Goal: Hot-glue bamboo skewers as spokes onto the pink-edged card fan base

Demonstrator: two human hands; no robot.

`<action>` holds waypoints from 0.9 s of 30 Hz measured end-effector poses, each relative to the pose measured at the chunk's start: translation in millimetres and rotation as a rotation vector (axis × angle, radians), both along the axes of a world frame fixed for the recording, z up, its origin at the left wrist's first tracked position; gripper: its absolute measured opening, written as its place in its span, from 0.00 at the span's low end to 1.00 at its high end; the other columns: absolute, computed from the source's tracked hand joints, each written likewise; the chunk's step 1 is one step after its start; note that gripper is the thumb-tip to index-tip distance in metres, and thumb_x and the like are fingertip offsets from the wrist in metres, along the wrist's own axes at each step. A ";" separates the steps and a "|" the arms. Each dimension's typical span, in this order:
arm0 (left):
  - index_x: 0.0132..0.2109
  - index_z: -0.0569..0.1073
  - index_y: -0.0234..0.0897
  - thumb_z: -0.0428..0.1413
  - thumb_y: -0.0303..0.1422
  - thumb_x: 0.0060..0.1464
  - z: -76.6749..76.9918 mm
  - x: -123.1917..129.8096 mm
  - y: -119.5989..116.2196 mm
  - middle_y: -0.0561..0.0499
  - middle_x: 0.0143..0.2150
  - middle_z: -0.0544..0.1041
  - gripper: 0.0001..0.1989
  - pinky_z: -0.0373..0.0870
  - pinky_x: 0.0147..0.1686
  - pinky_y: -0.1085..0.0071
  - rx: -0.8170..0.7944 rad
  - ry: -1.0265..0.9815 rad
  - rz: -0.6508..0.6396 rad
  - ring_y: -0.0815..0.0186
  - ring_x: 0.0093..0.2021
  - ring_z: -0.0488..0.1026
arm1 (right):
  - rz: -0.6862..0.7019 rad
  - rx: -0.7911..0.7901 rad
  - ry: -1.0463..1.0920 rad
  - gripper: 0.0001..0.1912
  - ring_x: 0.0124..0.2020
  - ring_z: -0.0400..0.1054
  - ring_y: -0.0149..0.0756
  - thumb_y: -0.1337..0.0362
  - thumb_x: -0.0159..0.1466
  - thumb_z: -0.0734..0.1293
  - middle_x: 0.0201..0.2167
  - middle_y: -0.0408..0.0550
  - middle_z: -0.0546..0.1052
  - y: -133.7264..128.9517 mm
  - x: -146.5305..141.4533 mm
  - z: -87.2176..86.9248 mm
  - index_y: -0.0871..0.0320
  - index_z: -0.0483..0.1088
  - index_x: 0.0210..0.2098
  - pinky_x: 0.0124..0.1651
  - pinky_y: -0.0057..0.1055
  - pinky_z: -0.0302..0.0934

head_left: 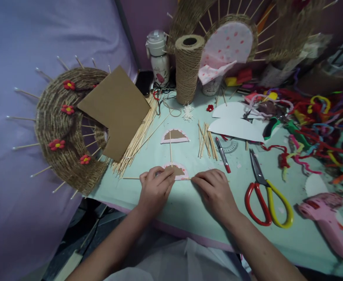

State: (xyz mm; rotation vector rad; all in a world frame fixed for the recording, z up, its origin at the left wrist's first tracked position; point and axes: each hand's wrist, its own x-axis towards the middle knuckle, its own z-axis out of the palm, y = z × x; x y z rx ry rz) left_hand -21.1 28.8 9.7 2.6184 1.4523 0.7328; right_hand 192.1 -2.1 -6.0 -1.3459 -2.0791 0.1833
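On the pale green tabletop lies a small cardboard half circle (175,170) with a pink edge. My left hand (157,186) presses on its left part, fingers bent together over a thin wooden stick (131,178) that runs out to the left. At the piece's right corner, my right hand (215,191) pinches the stick's other end near the table. An upright-lying stick (171,150) joins this piece to a second pink-edged half circle (175,136) farther back. The undersides of my fingertips are hidden.
Scissors (260,181), a marker (223,155) and short sticks (208,140) lie right of the pieces. A pink glue gun (326,222) is at far right. Left are a woven fan shape (57,128) and cardboard (117,109). A twine spool (189,70) stands behind.
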 end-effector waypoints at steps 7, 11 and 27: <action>0.41 0.79 0.44 0.56 0.30 0.63 1.9 0.7 1.0 0.53 0.45 0.83 0.07 0.53 0.44 0.58 0.025 -0.006 -0.008 0.58 0.46 0.70 | 0.009 -0.013 0.004 0.11 0.38 0.64 0.40 0.72 0.69 0.60 0.36 0.50 0.77 0.5 0.0 1.0 0.57 0.74 0.42 0.45 0.40 0.57; 0.41 0.79 0.44 0.57 0.31 0.63 1.6 0.4 1.3 0.53 0.46 0.83 0.06 0.53 0.44 0.57 0.035 -0.013 -0.019 0.58 0.46 0.70 | 0.018 -0.015 -0.011 0.11 0.38 0.64 0.40 0.72 0.69 0.60 0.35 0.50 0.77 0.3 -0.5 0.4 0.58 0.74 0.41 0.45 0.40 0.57; 0.40 0.79 0.42 0.57 0.31 0.63 -0.8 -0.5 1.3 0.55 0.47 0.83 0.05 0.52 0.43 0.58 0.033 -0.035 -0.034 0.58 0.46 0.69 | 0.025 0.001 -0.053 0.11 0.39 0.63 0.41 0.72 0.70 0.59 0.36 0.52 0.76 -0.5 -2.5 -1.4 0.62 0.74 0.41 0.44 0.40 0.55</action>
